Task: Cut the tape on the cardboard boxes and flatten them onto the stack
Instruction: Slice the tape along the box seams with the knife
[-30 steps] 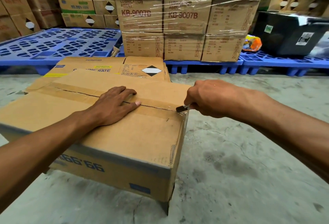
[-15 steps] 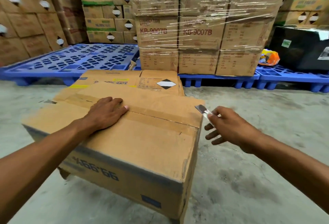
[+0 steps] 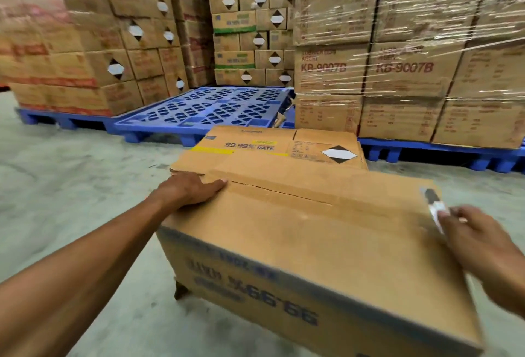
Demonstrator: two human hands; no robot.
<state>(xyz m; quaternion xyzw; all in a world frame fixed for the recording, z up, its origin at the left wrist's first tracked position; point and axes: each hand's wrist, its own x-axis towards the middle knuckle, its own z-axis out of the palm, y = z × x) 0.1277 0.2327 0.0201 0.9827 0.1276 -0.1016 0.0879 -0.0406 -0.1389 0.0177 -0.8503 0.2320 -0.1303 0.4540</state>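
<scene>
The cardboard box stands tilted on the concrete floor, just before the flattened stack, and could tip or slide if pressed unevenly. The left hand lies flat, fingers straight, on the box's far-left top corner; it sits near the tape seam. The right hand pinches a small cutter, whose exposed blade could slip off the right edge.

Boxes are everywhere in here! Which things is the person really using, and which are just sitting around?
Using:
- cardboard box, its top seam looks slit
- left hand, flat on the box top
- right hand, holding the cutter
- flattened boxes stacked behind

Just sitting around:
- blue pallet
- wrapped boxes
- stacked cartons
</scene>
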